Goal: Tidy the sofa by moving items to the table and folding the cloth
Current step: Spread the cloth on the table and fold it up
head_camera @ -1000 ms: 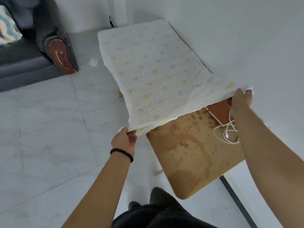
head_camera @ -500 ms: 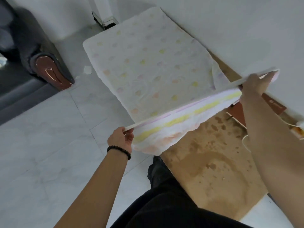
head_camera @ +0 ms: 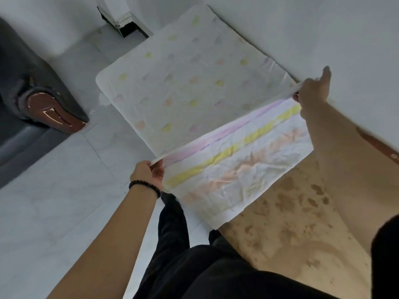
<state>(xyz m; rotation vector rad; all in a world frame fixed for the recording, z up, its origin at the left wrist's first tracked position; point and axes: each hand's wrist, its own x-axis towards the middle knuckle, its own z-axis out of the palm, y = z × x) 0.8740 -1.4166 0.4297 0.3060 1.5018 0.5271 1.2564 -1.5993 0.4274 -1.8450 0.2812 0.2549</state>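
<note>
Pale dotted cloth [head_camera: 194, 93] lies over the far end of the table [head_camera: 291, 223] in the head view, its striped near part hanging from a fold. Left hand [head_camera: 149, 173] and right hand [head_camera: 313, 91] each pinch one fold end above the table. Likely light, limp, crease-prone: hold corners

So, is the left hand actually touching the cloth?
Touching. The head view shows the left hand pinching the cloth at its folded edge.

No readable text, labels, brands, numbers or signs anywhere; only coloured spots and stripes on the cloth [head_camera: 194, 87].
</note>
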